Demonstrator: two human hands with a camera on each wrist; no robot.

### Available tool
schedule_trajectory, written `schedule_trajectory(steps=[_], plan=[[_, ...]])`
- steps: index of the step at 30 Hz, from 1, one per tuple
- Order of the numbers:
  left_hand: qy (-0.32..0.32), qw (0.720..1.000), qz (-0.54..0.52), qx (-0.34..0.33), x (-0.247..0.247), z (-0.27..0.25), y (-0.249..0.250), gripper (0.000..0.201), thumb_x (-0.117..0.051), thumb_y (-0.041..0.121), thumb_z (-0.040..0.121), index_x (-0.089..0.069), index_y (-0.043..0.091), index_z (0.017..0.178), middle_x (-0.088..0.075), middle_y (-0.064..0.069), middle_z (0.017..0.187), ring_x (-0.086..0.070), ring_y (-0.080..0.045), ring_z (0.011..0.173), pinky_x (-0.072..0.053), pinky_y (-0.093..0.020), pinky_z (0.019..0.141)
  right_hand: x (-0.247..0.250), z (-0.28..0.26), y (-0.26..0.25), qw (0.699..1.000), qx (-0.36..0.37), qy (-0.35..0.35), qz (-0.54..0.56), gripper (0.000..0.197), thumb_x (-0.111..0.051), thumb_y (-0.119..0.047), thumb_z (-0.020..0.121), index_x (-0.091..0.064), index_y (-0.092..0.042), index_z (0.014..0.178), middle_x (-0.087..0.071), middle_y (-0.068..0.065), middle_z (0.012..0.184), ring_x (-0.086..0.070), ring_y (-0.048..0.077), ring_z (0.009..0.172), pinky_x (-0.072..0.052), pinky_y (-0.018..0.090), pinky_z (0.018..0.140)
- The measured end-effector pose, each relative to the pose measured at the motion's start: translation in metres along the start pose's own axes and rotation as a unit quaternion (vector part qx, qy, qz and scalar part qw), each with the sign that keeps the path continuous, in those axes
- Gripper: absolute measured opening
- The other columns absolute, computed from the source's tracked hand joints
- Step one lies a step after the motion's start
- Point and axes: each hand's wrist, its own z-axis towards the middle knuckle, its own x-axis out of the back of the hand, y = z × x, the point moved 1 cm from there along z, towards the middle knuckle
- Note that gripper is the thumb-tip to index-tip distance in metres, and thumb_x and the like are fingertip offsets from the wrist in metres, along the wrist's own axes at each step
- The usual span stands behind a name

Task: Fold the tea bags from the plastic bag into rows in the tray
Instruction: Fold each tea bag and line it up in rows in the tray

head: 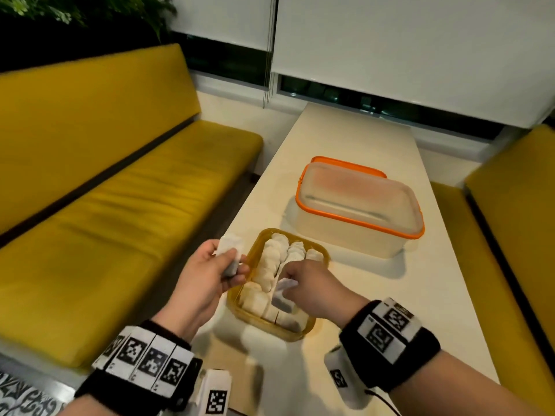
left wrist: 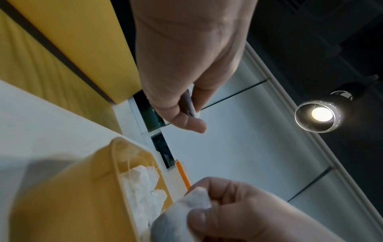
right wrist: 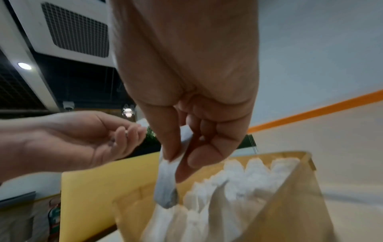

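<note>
A yellow tray (head: 303, 331) sits near the table's front edge, with several white tea bags (head: 271, 262) packed in rows. My left hand (head: 210, 271) hovers just left of the tray and grips a tea bag (head: 229, 250) between thumb and fingers. Over the tray's middle, my right hand (head: 300, 283) pinches another tea bag (right wrist: 167, 183), which hangs down into the tray (right wrist: 269, 217) beside the standing rows. In the left wrist view the left thumb pinches its bag (left wrist: 193, 113), and the right hand's bag (left wrist: 186, 211) shows at the bottom. No plastic bag is seen.
A clear lidded container (head: 357, 208) with an orange rim stands behind the tray on the white table (head: 420, 310). Yellow benches (head: 120, 205) flank the table on both sides. A window with white blinds closes the far end.
</note>
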Motion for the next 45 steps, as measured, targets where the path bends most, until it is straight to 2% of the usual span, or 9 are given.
schedule_trajectory(steps=[6, 12, 16, 19, 23, 26, 30, 39, 45], plan=[[-0.025, 1.0, 0.015, 0.001, 0.018, 0.003, -0.003, 0.006, -0.052, 0.01, 0.094, -0.057, 0.013, 0.093, -0.067, -0.01, 0.083, -0.064, -0.017, 0.067, -0.054, -0.021, 0.054, -0.029, 0.021, -0.002, 0.989, -0.068, -0.107, -0.081, 0.034, -0.054, -0.004, 0.082, -0.065, -0.014, 0.113, -0.062, 0.004, 0.104, -0.054, 0.018, 0.091, -0.033, 0.014, 0.055], [-0.028, 0.999, 0.027, 0.021, 0.021, 0.005, -0.009, 0.006, -0.052, 0.01, 0.094, -0.057, 0.014, 0.092, -0.068, -0.01, 0.084, -0.066, -0.015, 0.066, -0.054, -0.021, 0.055, -0.043, 0.019, -0.016, 0.954, -0.067, -0.094, -0.277, 0.035, -0.054, -0.019, 0.089, -0.05, -0.013, 0.124, -0.054, 0.01, 0.122, -0.052, 0.029, 0.112, -0.045, 0.037, 0.091], [-0.066, 0.996, 0.037, 0.035, 0.018, 0.006, -0.014, 0.007, -0.052, 0.009, 0.094, -0.058, 0.011, 0.097, -0.068, -0.008, 0.081, -0.068, -0.014, 0.065, -0.057, -0.023, 0.059, -0.04, 0.02, -0.023, 0.936, -0.079, -0.067, -0.336, 0.042, -0.056, -0.021, 0.086, -0.047, -0.017, 0.127, -0.052, 0.009, 0.121, -0.05, 0.028, 0.109, -0.046, 0.039, 0.089], [-0.084, 0.995, 0.049, 0.031, 0.014, 0.009, -0.016, 0.006, -0.052, 0.006, 0.094, -0.058, 0.007, 0.094, -0.068, -0.003, 0.072, -0.068, -0.013, 0.064, -0.056, -0.023, 0.057, -0.012, 0.021, -0.024, 0.988, -0.102, 0.051, -0.107, 0.034, -0.054, -0.015, 0.084, -0.058, -0.021, 0.118, -0.06, 0.0, 0.113, -0.057, 0.018, 0.098, -0.05, 0.028, 0.082], [-0.11, 0.99, 0.088, 0.014, 0.005, 0.01, -0.019, 0.005, -0.054, 0.005, 0.092, -0.058, 0.008, 0.091, -0.067, -0.006, 0.076, -0.067, -0.011, 0.065, -0.053, -0.022, 0.057, 0.002, 0.022, -0.041, 0.989, -0.042, 0.069, 0.125, 0.028, -0.063, -0.027, 0.086, -0.061, -0.025, 0.114, -0.061, -0.012, 0.102, -0.06, 0.01, 0.093, -0.045, 0.019, 0.072], [-0.11, 0.979, 0.172, -0.019, 0.004, 0.012, -0.021, 0.012, -0.064, 0.007, 0.085, -0.057, 0.016, 0.088, -0.068, -0.005, 0.08, -0.066, -0.013, 0.07, -0.056, -0.029, 0.066, -0.006, 0.027, -0.043, 0.992, -0.019, 0.103, 0.073, 0.01, -0.065, -0.025, 0.086, -0.068, -0.021, 0.094, -0.062, -0.009, 0.087, -0.057, 0.009, 0.08, -0.038, 0.017, 0.062], [-0.078, 0.939, 0.323, -0.092, 0.017, 0.015, -0.016, 0.023, -0.074, 0.014, 0.073, -0.057, 0.027, 0.084, -0.066, 0.004, 0.077, -0.059, -0.01, 0.068, -0.047, -0.022, 0.061, -0.014, 0.028, -0.036, 0.991, -0.036, 0.105, 0.078, 0.003, -0.058, -0.024, 0.092, -0.061, -0.025, 0.093, -0.062, -0.003, 0.09, -0.061, 0.013, 0.081, -0.049, 0.024, 0.072], [-0.029, 0.942, 0.312, -0.119, 0.038, 0.008, -0.004, 0.011, -0.069, 0.015, 0.082, -0.063, 0.023, 0.085, -0.069, 0.003, 0.084, -0.064, -0.009, 0.081, -0.049, -0.01, 0.062, -0.038, 0.036, -0.032, 0.993, -0.078, -0.05, -0.068, 0.024, -0.05, -0.025, 0.097, -0.059, -0.025, 0.119, -0.061, -0.002, 0.116, -0.053, 0.013, 0.092, -0.04, 0.02, 0.081], [-0.025, 0.939, 0.32, -0.119, 0.039, 0.002, -0.004, 0.01, -0.069, 0.015, 0.082, -0.064, 0.024, 0.084, -0.069, 0.003, 0.084, -0.064, -0.011, 0.082, -0.051, -0.014, 0.066, -0.052, 0.035, -0.039, 0.969, -0.078, -0.048, -0.231, 0.048, -0.063, -0.026, 0.087, -0.042, -0.02, 0.129, -0.058, 0.006, 0.115, -0.06, 0.026, 0.1, -0.051, 0.034, 0.08]])
